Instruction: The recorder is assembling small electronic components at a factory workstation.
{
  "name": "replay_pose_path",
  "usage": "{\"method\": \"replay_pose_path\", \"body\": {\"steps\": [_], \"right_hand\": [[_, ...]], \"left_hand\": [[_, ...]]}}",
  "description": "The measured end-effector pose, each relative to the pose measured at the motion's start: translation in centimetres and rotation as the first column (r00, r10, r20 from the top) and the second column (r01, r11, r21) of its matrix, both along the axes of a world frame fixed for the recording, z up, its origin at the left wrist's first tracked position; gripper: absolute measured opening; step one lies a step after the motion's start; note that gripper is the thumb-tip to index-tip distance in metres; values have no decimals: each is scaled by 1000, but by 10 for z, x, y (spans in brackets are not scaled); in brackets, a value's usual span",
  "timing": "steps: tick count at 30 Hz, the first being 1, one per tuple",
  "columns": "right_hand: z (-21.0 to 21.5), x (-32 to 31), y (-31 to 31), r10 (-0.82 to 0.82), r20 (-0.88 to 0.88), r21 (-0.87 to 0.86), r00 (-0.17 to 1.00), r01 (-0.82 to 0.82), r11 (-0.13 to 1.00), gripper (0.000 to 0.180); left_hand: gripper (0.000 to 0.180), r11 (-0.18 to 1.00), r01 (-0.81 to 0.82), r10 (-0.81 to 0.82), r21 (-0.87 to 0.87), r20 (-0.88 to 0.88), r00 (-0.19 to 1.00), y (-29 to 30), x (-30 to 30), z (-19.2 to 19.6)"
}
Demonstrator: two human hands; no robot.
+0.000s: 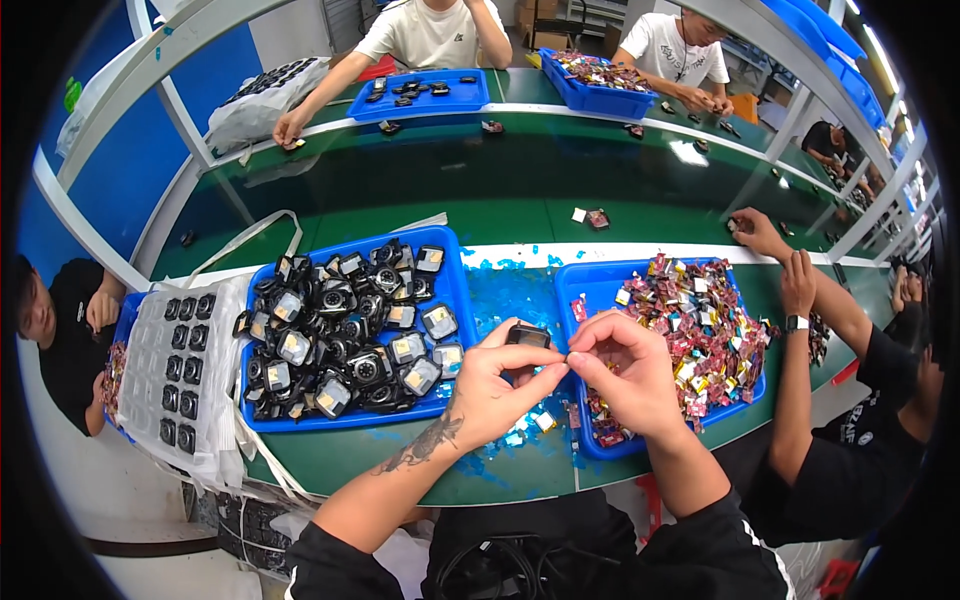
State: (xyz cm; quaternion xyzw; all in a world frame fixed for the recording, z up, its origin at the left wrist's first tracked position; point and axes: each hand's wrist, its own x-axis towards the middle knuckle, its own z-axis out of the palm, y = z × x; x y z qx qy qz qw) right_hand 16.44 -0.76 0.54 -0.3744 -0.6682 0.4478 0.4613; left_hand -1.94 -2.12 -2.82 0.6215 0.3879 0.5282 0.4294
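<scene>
My left hand point(490, 390) is closed around a small black watch case point(528, 335), whose dark face shows above the fingers. The fingertips of my right hand point(632, 375) are pinched together right against those of my left. Whatever lies between them is too small or hidden to make out. Left of my hands sits a blue tray point(458, 290) heaped with black watch cases point(345, 330), many bearing a pale square. Just beyond my right hand, another blue tray point(568, 285) holds a pile of small red, yellow and silver electronic parts point(690, 340).
Blue film scraps point(490, 440) litter the green bench between the trays. A white foam tray point(150, 370) of watch cases stands far left. Beyond runs a green conveyor belt point(430, 190) carrying loose parts. A co-worker's hand point(760, 235) reaches onto it at right; other people sit opposite.
</scene>
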Motion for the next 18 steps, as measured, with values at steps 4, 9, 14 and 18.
{"method": "replay_pose_path", "body": {"steps": [4, 9, 14, 18], "right_hand": [[-3, -2, -4, 3, -138, -136, 990, -22, 991, 10], [-1, -2, -5, -42, 25, -53, 999, 43, 998, 13], [14, -4, -12, -165, 330, 431, 929, 7, 903, 15], [12, 5, -7, -193, 226, 236, 955, 139, 962, 13]], "left_hand": [[15, 1000, -1, 1, -11, -14, 1000, -3, 2, 5], [15, 997, -12, 12, -72, 5, 1000, 0, 4, 1], [17, 952, 30, 8, -306, 119, 993, 3, -2, 1], [17, 961, 64, -40, -269, 93, 995, 3, -1, 6]]}}
